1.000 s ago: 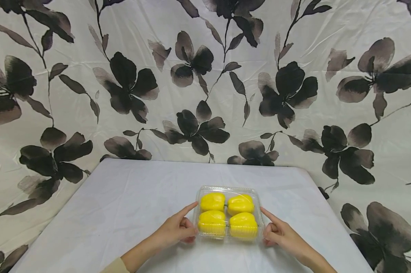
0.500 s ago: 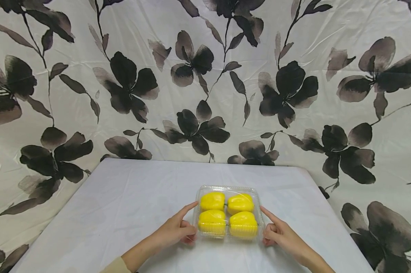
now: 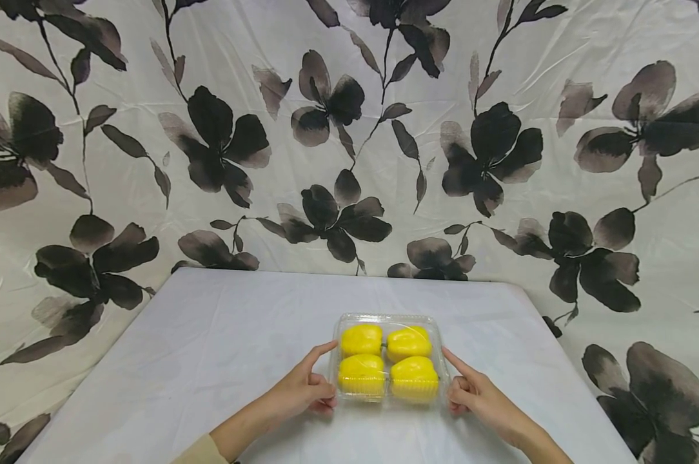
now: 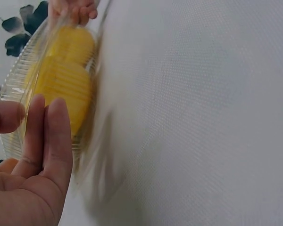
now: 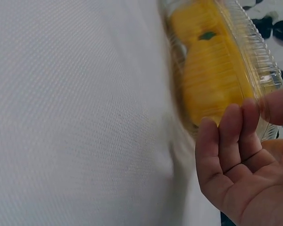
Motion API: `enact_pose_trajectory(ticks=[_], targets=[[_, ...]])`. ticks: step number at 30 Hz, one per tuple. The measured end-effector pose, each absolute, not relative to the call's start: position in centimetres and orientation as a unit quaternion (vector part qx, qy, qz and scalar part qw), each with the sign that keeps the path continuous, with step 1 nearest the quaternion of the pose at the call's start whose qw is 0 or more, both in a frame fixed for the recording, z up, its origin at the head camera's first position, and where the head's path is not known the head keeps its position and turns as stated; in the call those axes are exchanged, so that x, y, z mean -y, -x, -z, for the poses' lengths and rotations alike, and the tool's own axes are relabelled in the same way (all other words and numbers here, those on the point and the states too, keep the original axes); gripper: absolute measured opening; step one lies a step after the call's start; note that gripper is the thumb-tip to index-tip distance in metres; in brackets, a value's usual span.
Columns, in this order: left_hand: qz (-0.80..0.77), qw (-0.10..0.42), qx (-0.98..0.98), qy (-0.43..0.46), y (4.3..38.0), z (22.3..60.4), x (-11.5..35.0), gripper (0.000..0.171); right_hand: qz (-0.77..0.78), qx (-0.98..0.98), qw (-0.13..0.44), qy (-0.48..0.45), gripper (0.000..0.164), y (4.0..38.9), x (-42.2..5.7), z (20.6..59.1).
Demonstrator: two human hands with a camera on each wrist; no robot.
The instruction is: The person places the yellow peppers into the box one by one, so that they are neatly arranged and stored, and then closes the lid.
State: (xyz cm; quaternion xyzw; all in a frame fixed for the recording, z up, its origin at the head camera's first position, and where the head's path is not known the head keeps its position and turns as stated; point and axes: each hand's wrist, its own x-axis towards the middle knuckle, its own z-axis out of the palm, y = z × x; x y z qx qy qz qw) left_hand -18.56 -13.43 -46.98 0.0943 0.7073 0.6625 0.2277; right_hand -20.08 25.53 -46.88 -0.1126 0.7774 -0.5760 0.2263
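Note:
A clear plastic clamshell box (image 3: pixel 386 320) with a ribbed edge sits near the front of the table, lid down. Inside lie several glossy yellow bell peppers (image 3: pixel 362 339) in two rows; a bit of green stem shows in the right wrist view. At the box's left side my left hand (image 3: pixel 303 388) pinches the near rim between thumb and curled fingers, its index finger pointing forward along the edge. My right hand (image 3: pixel 478 394) mirrors it on the right side, thumb and fingers at the rim, index finger stretched along that edge.
A white cloth covers the table (image 3: pixel 210 335), whose far edge meets a pale curtain (image 3: pixel 407 180) printed with dark flowers. A soft shadow lies on the cloth beside the box in both wrist views.

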Motion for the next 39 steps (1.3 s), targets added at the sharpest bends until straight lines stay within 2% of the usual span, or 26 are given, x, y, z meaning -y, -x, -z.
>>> enact_pose_trajectory(ticks=[25,30,35,39], targets=[[-0.656,0.230,-0.713,-0.088,18.4,47.2,13.4,0.089,0.578,-0.772,0.236,0.116,0.081,20.1,-26.0,47.2],[-0.623,0.221,-0.744,-0.099,18.3,46.9,13.8,0.087,0.530,-0.810,0.211,0.135,0.080,20.1,-26.3,47.0],[-0.564,0.185,-0.795,-0.120,18.7,45.9,15.1,0.081,0.502,-0.831,0.188,0.149,0.077,20.2,-26.5,46.6],[-0.501,0.116,-0.847,-0.135,19.2,45.0,16.9,0.076,0.486,-0.844,0.167,0.155,0.072,20.3,-26.8,46.1]])
